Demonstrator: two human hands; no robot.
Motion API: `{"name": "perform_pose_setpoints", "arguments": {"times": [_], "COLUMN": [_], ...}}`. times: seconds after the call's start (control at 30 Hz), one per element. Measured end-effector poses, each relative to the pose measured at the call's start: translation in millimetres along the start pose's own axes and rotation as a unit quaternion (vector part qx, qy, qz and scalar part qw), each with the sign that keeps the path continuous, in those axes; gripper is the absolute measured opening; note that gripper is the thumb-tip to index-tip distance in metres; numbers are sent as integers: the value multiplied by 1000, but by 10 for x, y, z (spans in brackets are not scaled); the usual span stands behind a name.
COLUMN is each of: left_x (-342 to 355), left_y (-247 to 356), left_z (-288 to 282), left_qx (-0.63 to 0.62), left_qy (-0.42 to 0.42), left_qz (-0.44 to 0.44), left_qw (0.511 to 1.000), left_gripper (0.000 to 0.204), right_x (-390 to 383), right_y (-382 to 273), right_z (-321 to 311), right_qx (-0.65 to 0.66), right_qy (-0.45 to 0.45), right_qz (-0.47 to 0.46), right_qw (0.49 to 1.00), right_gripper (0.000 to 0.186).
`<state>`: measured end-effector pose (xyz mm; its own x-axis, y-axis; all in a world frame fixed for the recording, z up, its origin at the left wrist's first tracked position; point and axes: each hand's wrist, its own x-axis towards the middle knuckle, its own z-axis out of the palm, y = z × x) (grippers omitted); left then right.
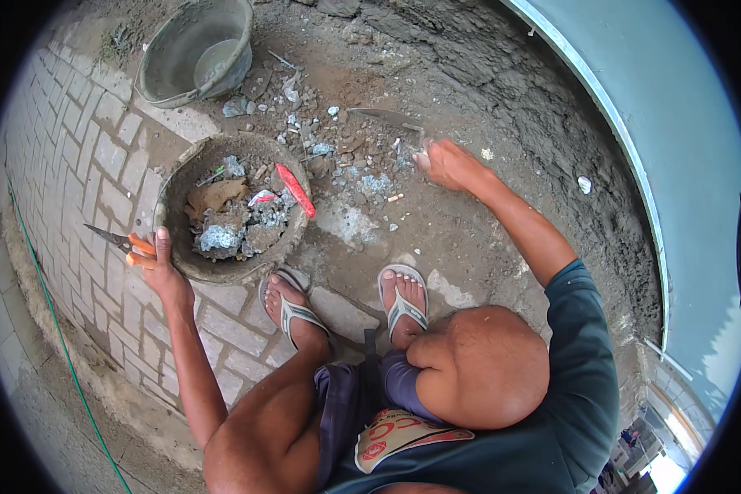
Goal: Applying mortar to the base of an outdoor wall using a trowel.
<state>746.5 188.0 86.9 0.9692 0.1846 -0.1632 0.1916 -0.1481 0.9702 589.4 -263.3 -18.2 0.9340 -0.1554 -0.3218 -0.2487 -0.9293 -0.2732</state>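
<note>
A rubble-filled tub sits toward half past nine, a grey bucket at half past ten. The right grip, at half past one, clasps a trowel pointing to twelve. At nine, the left grip grasps orange-handled shears beside the tub. A red strip lies at the tub's half-past-two edge.

Soft, even daylight, shadows faint. Small blown-out patch lower right. Fisheye bends wall edge and paving; rim black. Trowel slightly blurred.

Basin left, trowel right, rubble between
</note>
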Motion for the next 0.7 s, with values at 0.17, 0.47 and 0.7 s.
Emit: {"name": "perform_pose_setpoints", "arguments": {"times": [0.17,0.47,0.7], "left_x": [0,83,58], "left_y": [-42,-85,-113], "left_z": [-75,-100,-147], "left_qx": [-13,3,-28], "left_qy": [-58,-16,-71], "left_qz": [-22,-16,-18], "left_qw": [998,1000,997], "left_gripper": [58,73,81], "right_x": [378,-254,-165], "right_y": [177,24,111], "right_z": [41,188,276], "right_qx": [-141,-155,-90], "right_qy": [-56,74,-5], "right_qz": [-114,-252,-58], "right_qw": [982,952,994], "right_gripper": [23,21,19]}}
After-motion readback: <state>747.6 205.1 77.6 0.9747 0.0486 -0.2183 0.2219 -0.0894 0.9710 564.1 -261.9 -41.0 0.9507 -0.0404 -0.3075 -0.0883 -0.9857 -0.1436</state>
